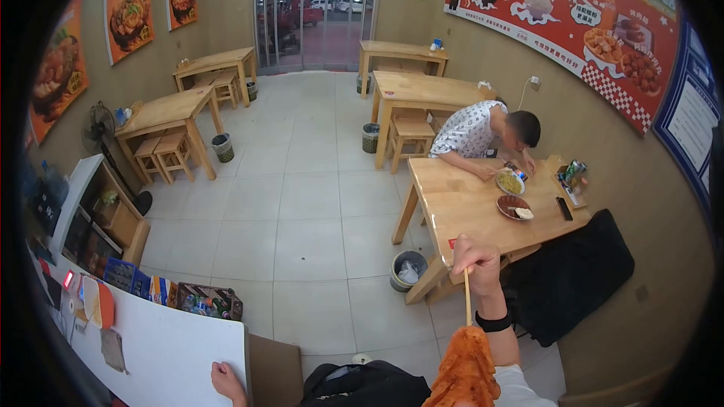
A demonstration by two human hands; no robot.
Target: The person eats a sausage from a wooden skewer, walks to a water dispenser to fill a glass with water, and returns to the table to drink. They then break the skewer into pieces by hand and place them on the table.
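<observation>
My right hand [477, 262] is raised in front of the dining table, fingers closed around the top of a thin wooden skewer. From the bare stick [467, 298] hangs a large piece of orange-brown, glossy, folded food [465, 369], pointing down; its lower end runs out of view. A black band [494, 323] circles my right wrist. Low on the left, my left hand [228, 382] rests at the edge of the white counter [181, 347], its fingers curled in with nothing visible in them.
A person [483, 132] leans over a plate of food [510, 182] at the near table [460, 203]; a brown bowl [514, 207] and a phone [564, 209] lie there. A bin [407, 270] stands beside it. Bottles in a crate [207, 303] sit behind the counter.
</observation>
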